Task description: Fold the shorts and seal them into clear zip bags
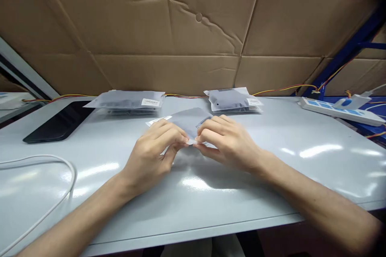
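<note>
A translucent grey plastic bag (187,120) with a white label lies tilted over the middle of the table, its near edge raised a little. My left hand (158,146) pinches that near edge between thumb and fingertips. Close beside it, my right hand (224,140) grips the same edge, thumb below and fingers curled above. A dark-edged patch shows on the bag by the right fingers. What the bag contains cannot be made out.
Stacked grey bags with labels stand at the back left (126,100) and back right (232,99). A black tablet-like slab (62,122) lies left, near a white cable (72,172). A power strip (340,110) sits right. Cardboard (169,28) lines the back.
</note>
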{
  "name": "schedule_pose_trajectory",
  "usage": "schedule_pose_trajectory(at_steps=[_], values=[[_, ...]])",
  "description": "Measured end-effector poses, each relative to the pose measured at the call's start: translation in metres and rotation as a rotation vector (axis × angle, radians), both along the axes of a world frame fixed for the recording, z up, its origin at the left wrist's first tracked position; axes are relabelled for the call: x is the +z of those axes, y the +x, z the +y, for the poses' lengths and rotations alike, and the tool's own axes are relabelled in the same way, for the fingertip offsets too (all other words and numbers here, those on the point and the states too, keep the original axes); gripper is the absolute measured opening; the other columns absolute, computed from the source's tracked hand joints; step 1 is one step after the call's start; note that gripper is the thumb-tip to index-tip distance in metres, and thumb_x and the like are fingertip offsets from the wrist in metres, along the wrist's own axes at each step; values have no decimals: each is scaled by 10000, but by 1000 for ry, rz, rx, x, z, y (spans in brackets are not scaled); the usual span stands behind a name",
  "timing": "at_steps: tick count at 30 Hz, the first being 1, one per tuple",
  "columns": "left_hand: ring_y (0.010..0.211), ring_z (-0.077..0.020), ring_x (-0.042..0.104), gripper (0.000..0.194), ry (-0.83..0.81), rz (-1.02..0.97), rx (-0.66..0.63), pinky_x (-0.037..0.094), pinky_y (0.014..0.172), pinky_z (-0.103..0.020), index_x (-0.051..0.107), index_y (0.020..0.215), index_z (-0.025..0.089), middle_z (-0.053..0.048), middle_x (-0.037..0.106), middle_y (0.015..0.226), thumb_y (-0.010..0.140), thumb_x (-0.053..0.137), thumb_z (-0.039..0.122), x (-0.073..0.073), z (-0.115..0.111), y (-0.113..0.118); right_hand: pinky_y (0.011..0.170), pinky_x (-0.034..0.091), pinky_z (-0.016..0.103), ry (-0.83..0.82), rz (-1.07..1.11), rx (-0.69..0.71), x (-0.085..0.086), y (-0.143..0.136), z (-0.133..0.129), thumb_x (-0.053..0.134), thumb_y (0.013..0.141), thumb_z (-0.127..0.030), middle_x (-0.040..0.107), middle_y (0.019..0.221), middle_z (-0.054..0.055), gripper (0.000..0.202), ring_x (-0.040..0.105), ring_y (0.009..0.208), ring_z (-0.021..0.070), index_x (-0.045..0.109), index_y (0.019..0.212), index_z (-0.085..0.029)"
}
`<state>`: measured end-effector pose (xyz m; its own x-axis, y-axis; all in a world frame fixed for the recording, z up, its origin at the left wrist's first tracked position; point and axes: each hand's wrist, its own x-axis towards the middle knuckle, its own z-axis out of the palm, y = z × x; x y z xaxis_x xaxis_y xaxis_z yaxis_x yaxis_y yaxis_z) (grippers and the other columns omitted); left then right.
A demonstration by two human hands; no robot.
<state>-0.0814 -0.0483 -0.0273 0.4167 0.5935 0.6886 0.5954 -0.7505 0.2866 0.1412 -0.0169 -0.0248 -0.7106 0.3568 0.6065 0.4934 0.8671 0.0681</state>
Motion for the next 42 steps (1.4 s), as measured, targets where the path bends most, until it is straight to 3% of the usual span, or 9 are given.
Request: schedule_pose_trajectory(at_steps=[15,36,42], values=[[838,-159,656,156,58,-96,74,534,769,-334,600,858,246,42,728,859,969,582,139,4,0,-5,708,418,322,52,48,-69,-7,12,20,553,1000,-236,701,911,43,165,543,766,166,639,860,-214],[850,-155,677,163,122,-157,82,542,759,-312,607,867,256,55,732,862,938,618,110,4,3,-9,660,336,296,193,6,-172,-7,23,36,593,986,-245,698,845,13,180,531,722,142,660,823,-210],[831,-150,685,125,158,-277,146,530,747,-325,626,867,250,42,719,875,932,658,148,6,5,-15,634,306,293,188,5,-252,-10,36,49,597,973,-251,697,828,10,197,502,709,148,666,791,-216]])
